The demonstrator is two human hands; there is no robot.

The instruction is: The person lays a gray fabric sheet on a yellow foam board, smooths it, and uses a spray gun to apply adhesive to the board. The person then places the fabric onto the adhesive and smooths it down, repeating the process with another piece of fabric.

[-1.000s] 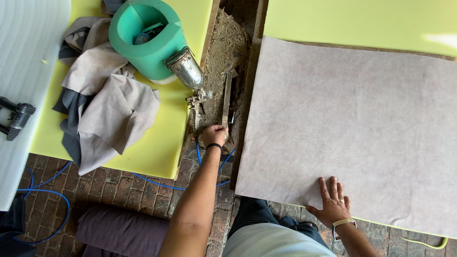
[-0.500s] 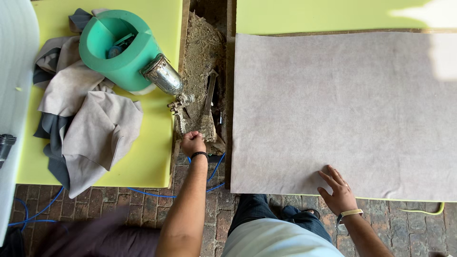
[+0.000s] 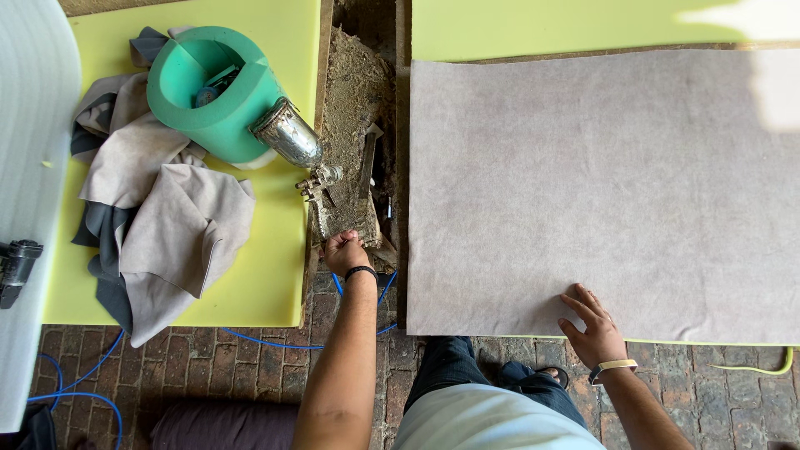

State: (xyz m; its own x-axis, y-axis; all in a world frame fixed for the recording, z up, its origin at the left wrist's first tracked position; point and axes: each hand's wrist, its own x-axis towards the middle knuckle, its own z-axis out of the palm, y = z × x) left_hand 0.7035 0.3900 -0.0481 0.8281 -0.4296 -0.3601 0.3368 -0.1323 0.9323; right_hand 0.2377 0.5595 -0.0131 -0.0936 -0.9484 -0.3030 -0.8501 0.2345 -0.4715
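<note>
The light is bright, soft daylight, and colours look clear. A very bright white patch burns out the top right corner of the grey sheet (image 3: 600, 192), so nothing can be seen there. Shadows are soft and small, the shiny metal cup (image 3: 288, 133) has little glints, and the picture is sharp with only slight bending at the edges.

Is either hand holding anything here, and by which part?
The left hand has a closed grip on the handle of the spray gun. The right hand holds nothing; it lies flat, fingers spread, on the grey sheet.
</note>
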